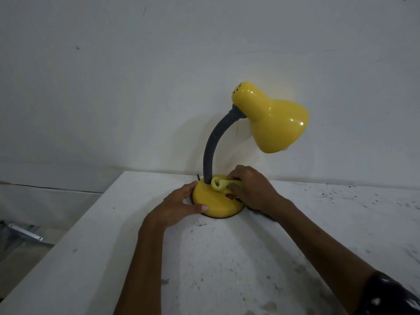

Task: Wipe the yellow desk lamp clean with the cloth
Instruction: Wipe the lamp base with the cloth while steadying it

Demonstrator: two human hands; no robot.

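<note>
The yellow desk lamp point(270, 119) stands at the back of a white table, with a grey bendy neck point(214, 142) and a round yellow base point(211, 201). My left hand point(179, 206) grips the base's left and front edge, thumb across the front rim. My right hand point(250, 189) presses a bunched pale yellow cloth point(219, 184) onto the top of the base, right beside the foot of the neck. A small red switch point(229, 196) shows on the base just below the cloth.
The white table point(227, 258) is speckled with dark stains. Its left edge point(75, 228) drops off to a floor with a metal bracket point(25, 233). A plain white wall point(136, 87) rises directly behind the lamp.
</note>
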